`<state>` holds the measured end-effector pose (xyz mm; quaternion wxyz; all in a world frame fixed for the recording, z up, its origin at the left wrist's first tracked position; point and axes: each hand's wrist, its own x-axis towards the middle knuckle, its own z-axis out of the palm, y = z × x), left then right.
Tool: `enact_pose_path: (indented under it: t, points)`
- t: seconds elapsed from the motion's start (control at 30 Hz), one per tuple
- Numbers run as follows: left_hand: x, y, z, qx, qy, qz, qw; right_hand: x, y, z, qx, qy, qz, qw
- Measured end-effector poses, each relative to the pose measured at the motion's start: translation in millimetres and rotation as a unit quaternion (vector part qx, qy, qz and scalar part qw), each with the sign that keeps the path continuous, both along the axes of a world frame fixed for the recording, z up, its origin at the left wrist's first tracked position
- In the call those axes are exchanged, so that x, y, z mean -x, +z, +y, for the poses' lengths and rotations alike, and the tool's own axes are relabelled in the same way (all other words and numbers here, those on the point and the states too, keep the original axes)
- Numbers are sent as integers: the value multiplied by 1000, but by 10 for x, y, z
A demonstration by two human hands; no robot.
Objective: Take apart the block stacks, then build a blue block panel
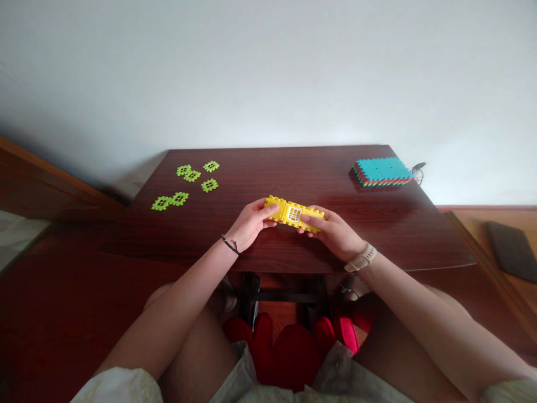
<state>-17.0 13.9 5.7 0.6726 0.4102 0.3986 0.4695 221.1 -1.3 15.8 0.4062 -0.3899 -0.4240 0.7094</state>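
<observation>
Light, stiff yellow plastic interlocking block strip [293, 213] w/ notched edges, held over front-centre of dark wood table [293, 173], pinched at each end by left hand [250, 224] & right hand [333, 235]; ends give firmest hold.
</observation>
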Motion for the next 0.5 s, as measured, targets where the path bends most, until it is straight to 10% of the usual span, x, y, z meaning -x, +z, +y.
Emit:
enact_pose_path:
  t: [0.5]
  points:
    - [-126,24,-146,39,-72,-160,984,62,31,-85,25,75,100,992]
